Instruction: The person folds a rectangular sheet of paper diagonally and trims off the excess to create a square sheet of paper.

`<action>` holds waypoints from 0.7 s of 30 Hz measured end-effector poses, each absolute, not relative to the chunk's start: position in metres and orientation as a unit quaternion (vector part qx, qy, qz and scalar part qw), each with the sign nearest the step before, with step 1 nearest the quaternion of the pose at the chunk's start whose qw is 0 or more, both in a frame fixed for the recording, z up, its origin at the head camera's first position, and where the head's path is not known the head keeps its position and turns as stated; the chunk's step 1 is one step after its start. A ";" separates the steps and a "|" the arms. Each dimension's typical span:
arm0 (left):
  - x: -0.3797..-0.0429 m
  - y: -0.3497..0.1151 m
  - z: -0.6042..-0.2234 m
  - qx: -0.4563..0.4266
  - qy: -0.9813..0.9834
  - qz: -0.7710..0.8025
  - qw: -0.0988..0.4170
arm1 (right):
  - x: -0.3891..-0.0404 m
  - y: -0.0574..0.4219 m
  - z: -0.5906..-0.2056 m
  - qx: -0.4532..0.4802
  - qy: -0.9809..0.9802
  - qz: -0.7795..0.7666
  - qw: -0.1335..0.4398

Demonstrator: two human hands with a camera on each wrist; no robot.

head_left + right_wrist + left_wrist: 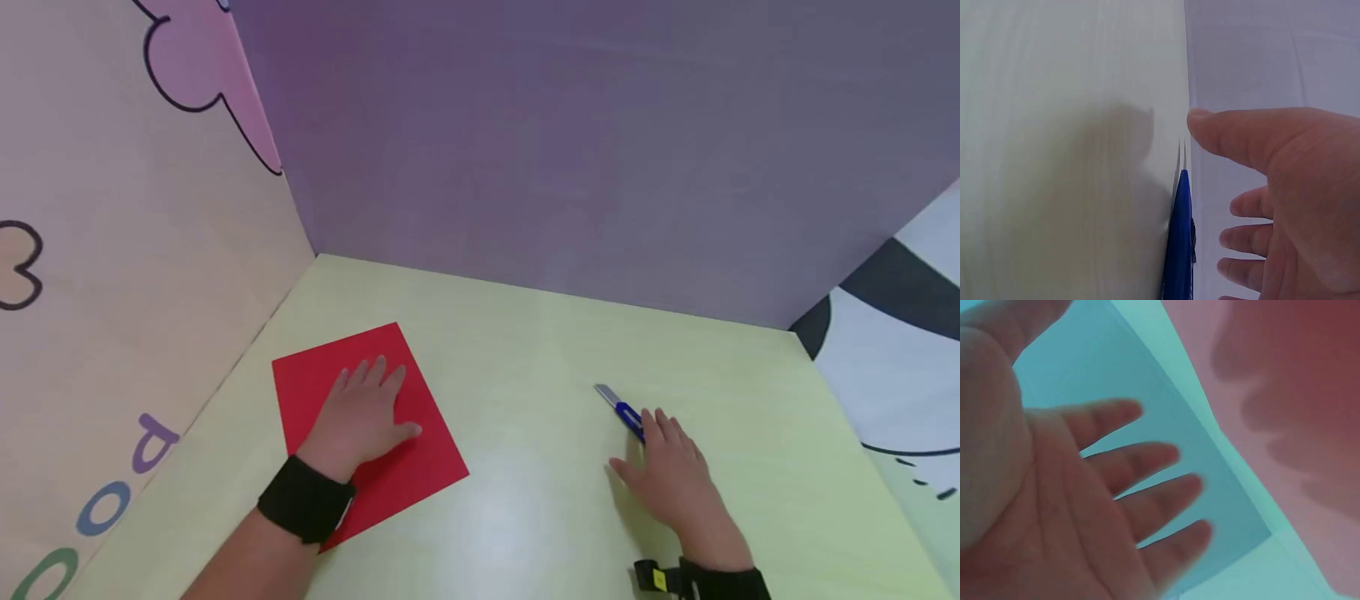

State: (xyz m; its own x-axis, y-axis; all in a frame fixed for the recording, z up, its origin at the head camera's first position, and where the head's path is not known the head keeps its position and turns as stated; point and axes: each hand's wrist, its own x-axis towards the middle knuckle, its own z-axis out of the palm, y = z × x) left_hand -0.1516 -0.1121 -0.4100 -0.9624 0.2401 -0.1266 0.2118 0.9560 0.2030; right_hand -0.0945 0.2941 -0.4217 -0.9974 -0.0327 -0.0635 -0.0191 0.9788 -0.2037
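Observation:
A square red sheet of paper (438, 458) lies on the table, left of the middle. Above it hovers my left hand (356, 429), fingers spread, casting a shadow on the paper (1310, 456). In the left wrist view a gap shows between the left hand's palm (1054, 494) and the sheet. To the right lies a blue utility knife (628, 419), its blade bare and pointing up and left. My right hand (671, 479) hangs just beside and over its handle, hiding the rear end. In the right wrist view its fingers (1247, 237) are apart from the knife (1179, 244).
The pale table (525, 375) meets a purple-grey wall (562, 150) at the back. A left wall (150, 267) with drawn shapes and letters and a patterned right wall (900, 358) flank it. Black bands (306, 500) are worn on both wrists.

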 end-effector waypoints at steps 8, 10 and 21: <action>-0.141 -0.145 -0.418 0.091 0.981 0.092 0.141 | -0.097 0.283 -0.420 -0.026 0.994 -0.098 0.031; -0.138 -0.148 -0.420 0.090 0.980 0.089 0.152 | -0.098 0.280 -0.420 -0.029 0.994 -0.101 0.036; -0.134 -0.111 -0.428 0.142 0.978 0.053 0.145 | -0.098 0.256 -0.428 -0.056 0.994 -0.081 0.048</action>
State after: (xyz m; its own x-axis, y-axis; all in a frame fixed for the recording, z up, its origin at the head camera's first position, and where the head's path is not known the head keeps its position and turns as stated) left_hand -0.1343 -0.1112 -0.4279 -0.9173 0.2937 -0.2689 0.2627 0.9538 0.1459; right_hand -0.0979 0.2561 -0.4280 -0.9891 -0.1193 -0.0868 -0.1038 0.9807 -0.1658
